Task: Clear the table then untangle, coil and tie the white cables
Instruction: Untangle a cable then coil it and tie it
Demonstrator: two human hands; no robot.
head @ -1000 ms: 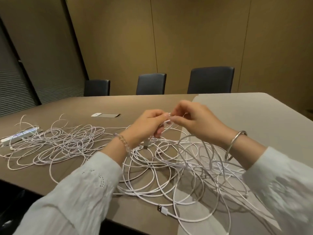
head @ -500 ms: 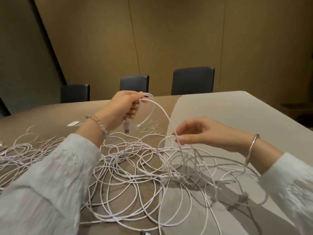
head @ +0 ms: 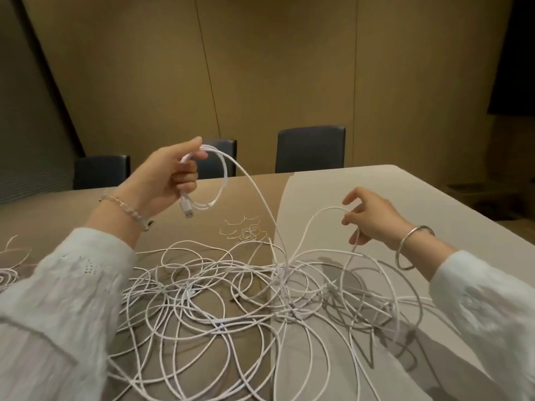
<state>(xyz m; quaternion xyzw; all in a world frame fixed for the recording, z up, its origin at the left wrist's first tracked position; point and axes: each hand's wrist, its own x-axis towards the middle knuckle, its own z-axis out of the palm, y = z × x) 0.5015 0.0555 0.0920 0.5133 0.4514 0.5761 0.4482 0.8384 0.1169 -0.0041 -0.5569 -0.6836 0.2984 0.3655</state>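
Note:
A big tangle of white cables lies spread over the brown table in front of me. My left hand is raised above it and grips a small coil of white cable, its USB plug hanging below the fingers. From that coil a strand arcs down into the knotted middle of the tangle. My right hand hovers to the right, fingers curled round a raised loop of cable that also runs down into the tangle.
A small heap of thin twist ties lies on the table beyond the cables. More white cable shows at the left edge. Three dark chairs stand along the far side, against a tan wall.
My left hand has risen with the coil and the plug. My right hand has moved right and taken up a loop of cable. The view has tilted up and to the right.

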